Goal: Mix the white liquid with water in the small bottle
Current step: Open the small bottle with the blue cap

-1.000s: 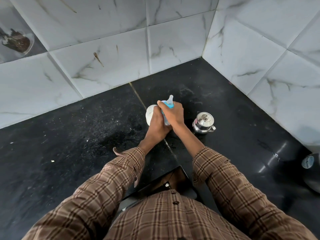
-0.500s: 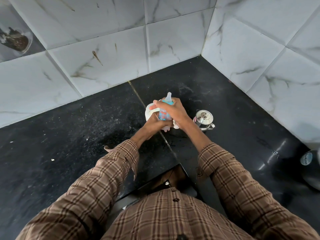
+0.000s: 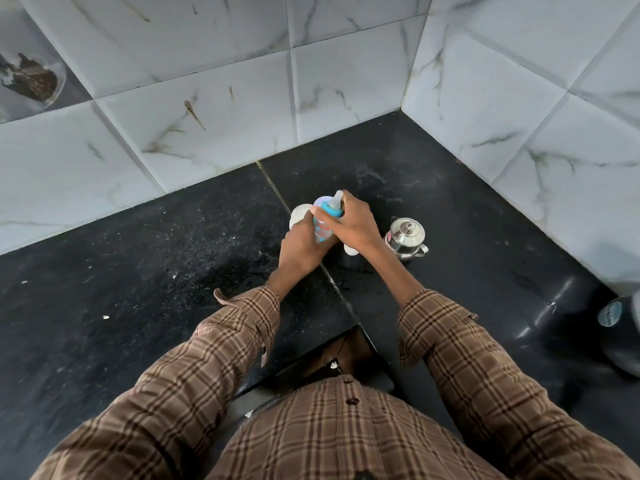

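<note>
Both hands are wrapped around the small bottle [image 3: 323,225], held up above the black worktop [image 3: 138,271] pretty much in the middle of the shot. The left hand [image 3: 300,244] is curled closed around the lower body of the bottle, fingers tucked in tight from the left side. The right hand [image 3: 351,225] is clamped over the upper part, fingers reaching across the blue collar [image 3: 333,212] with the thumb side toward the nipple [image 3: 336,198], which pokes up clear of the hand. The bottle leans a bit, top tilted away from the person. You can see red and blue print on its clear body between the two hands; can't tell what's inside.

Just behind and left of the bottle there's a pale round cup [image 3: 300,213], partly hidden by the left hand. To the right of the bottle, near the right wrist, sits a small steel pot [image 3: 406,239] with its lid on and a little spout. A bit of something white [image 3: 349,250] peeks out under the right hand, between bottle and pot, too hidden to identify. Plaid sleeves [image 3: 450,341] on both arms.
</note>
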